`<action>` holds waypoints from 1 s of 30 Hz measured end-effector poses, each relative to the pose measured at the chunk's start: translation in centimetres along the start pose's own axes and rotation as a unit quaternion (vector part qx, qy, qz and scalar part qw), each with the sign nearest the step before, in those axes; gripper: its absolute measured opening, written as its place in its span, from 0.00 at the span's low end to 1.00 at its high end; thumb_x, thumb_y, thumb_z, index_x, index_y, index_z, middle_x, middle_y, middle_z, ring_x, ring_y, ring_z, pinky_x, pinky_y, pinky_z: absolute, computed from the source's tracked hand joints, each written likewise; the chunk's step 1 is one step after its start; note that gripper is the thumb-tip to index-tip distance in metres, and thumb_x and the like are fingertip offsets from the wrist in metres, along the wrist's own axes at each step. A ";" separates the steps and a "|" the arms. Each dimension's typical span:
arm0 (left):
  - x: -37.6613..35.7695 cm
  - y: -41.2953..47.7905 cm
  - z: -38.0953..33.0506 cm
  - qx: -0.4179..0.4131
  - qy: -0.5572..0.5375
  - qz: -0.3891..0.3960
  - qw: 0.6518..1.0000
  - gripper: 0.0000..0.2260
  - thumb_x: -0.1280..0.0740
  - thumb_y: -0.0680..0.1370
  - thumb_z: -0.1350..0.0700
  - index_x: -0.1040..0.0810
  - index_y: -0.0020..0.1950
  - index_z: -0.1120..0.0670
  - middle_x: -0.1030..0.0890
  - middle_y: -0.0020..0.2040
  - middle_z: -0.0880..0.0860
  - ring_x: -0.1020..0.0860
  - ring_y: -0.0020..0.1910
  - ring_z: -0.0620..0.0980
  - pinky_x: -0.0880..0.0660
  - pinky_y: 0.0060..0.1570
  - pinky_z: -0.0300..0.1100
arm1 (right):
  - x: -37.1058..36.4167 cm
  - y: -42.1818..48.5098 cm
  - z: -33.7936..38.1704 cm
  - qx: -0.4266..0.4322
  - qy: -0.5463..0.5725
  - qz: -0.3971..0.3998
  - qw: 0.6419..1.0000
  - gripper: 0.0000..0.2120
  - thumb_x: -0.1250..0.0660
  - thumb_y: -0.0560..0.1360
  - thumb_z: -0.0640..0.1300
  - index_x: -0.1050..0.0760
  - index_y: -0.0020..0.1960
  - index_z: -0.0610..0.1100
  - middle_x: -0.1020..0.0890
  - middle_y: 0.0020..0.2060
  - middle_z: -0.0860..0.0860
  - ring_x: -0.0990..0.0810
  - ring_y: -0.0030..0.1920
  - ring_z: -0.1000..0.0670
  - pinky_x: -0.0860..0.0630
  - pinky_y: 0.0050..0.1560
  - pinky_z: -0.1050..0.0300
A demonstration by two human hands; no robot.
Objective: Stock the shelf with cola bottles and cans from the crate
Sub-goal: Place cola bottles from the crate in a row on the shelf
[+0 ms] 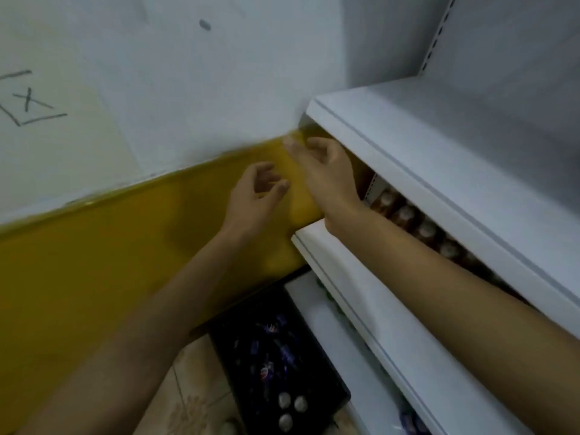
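Head view, blurred by motion. Both hands are raised at frame centre, in front of the yellow band of the wall (110, 246), at the left end of the shelf (361, 293). Left hand (254, 196): fingers (279, 185) loosely curled, thumb apart from them, nothing held. Right hand (323, 164): just above and to the right of the left, half-open, reaching toward the gap under the upper board (439, 171); no bottle or can in it that I can see. The 2 hands are near each other but not touching. Bottles (405, 215) already stand in a row on the shelf, right of centre, only their pale caps showing beneath the upper board; the right forearm crosses in front of the row. The crate (232, 356) sits on the floor at lower centre, against the shelf foot, well below both hands; inside are blurred blue and red labels and 3 pale round tops (292, 406) near its near end, bottle or can I cannot tell. Judgement: with both hands free and the crate holding stock, this reads as the interval between placements, the hands at the row's left end probably because that is where the free slot lies. Next move likely calls for going down to the crate. A marked sheet (47, 98) hangs at upper left.
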State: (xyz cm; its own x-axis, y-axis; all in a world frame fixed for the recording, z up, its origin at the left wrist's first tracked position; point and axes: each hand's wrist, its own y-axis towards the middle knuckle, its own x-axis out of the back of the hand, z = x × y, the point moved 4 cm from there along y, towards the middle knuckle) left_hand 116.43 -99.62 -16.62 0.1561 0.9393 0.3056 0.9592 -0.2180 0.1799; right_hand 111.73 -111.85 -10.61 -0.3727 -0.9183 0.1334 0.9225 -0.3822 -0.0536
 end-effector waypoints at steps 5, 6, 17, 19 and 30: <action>4.9 -7.7 17.0 0.198 0.023 0.044 0.979 0.15 0.33 0.77 0.49 0.29 0.62 0.50 0.24 0.54 0.45 0.25 0.56 0.46 0.28 0.50 0.36 | -6.3 -3.6 -16.6 -0.196 -0.018 0.071 0.978 0.26 0.33 0.74 0.59 0.30 0.68 0.48 0.24 0.60 0.54 0.25 0.61 0.52 0.28 0.58 0.57; 5.3 -9.3 20.1 0.233 0.023 0.059 0.971 0.14 0.33 0.77 0.49 0.29 0.62 0.50 0.24 0.53 0.45 0.24 0.56 0.47 0.27 0.52 0.39 | -6.7 -4.4 -20.2 -0.234 -0.031 0.066 0.969 0.26 0.33 0.74 0.59 0.29 0.67 0.46 0.23 0.61 0.52 0.25 0.62 0.51 0.28 0.62 0.54; -2.5 -23.2 45.7 0.445 -0.004 0.135 0.885 0.07 0.33 0.78 0.57 0.25 0.55 0.53 0.21 0.41 0.46 0.23 0.39 0.42 0.28 0.37 0.27 | -5.4 -11.1 -55.7 -0.478 -0.164 0.122 0.854 0.09 0.31 0.76 0.51 0.22 0.44 0.45 0.18 0.49 0.43 0.18 0.50 0.42 0.24 0.54 0.47; -5.4 -25.6 50.0 0.476 -0.022 0.120 0.871 0.06 0.33 0.78 0.61 0.25 0.52 0.53 0.21 0.40 0.46 0.23 0.40 0.41 0.28 0.38 0.27 | -4.8 -12.2 -63.0 -0.498 -0.201 0.141 0.831 0.15 0.30 0.74 0.51 0.21 0.49 0.39 0.18 0.46 0.42 0.18 0.48 0.42 0.24 0.53 0.47; -19.7 -35.8 69.0 0.579 0.114 0.090 0.802 0.26 0.30 0.73 0.49 0.35 0.68 0.52 0.26 0.63 0.53 0.26 0.62 0.57 0.26 0.59 0.55 | -10.9 -12.4 -85.7 -0.490 -0.189 0.175 0.833 0.29 0.26 0.66 0.62 0.23 0.57 0.42 0.19 0.53 0.46 0.20 0.54 0.45 0.22 0.55 0.49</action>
State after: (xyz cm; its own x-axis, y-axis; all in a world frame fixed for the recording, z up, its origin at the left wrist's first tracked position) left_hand 95.27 -92.05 -93.66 0.3973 0.8181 0.4159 0.5213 0.1718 -0.8359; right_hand 95.75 -105.95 -96.19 0.1308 -0.9642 0.2308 0.3736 -0.1677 -0.9123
